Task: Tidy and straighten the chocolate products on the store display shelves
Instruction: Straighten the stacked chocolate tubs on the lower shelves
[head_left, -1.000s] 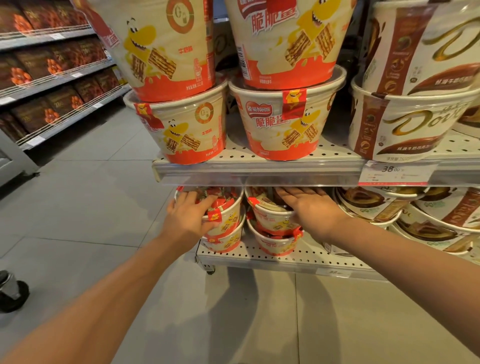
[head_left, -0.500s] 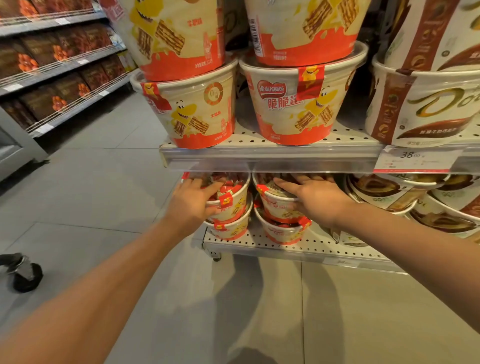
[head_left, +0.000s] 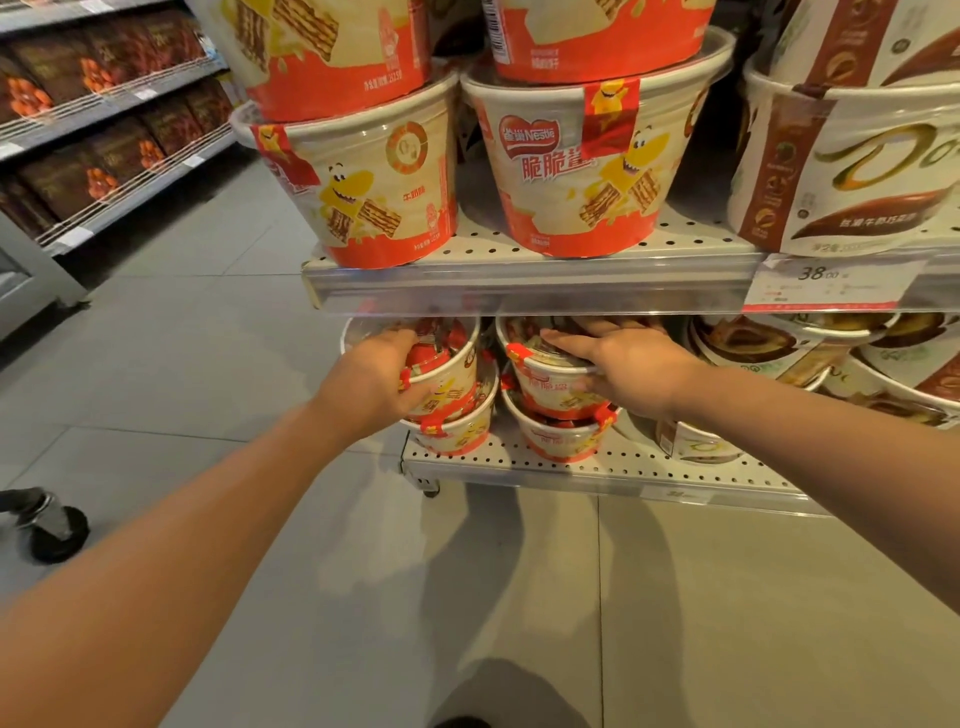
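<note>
Down on the bottom shelf (head_left: 597, 470), two stacks of red-and-cream wafer tubs stand side by side at its left end. The left hand (head_left: 371, 376) grips the top tub of the left stack (head_left: 457, 371), fingers curled round its rim and side. The right hand (head_left: 631, 364) lies across the lid of the top tub of the right stack (head_left: 550, 387), fingers straight and spread, thumb down the tub's right side (whether the thumb truly clamps the wall is hard to tell). Under each held tub sits a second one, the lower left tub (head_left: 460, 436) and the lower right tub (head_left: 563, 441).

The upper shelf (head_left: 519, 288) juts out just above both hands and hides the back of the lids. On it stand larger tubs of the same wafer brand (head_left: 582, 171), stacked two high. Brown-and-white chocolate tubs (head_left: 841, 171) fill the right side of both shelves, with a price label (head_left: 826, 283) on the upper rail. Left, across the aisle, dark boxes (head_left: 78, 171) line another rack, and a caster wheel (head_left: 54, 532) rests on the grey tiled floor (head_left: 467, 597).
</note>
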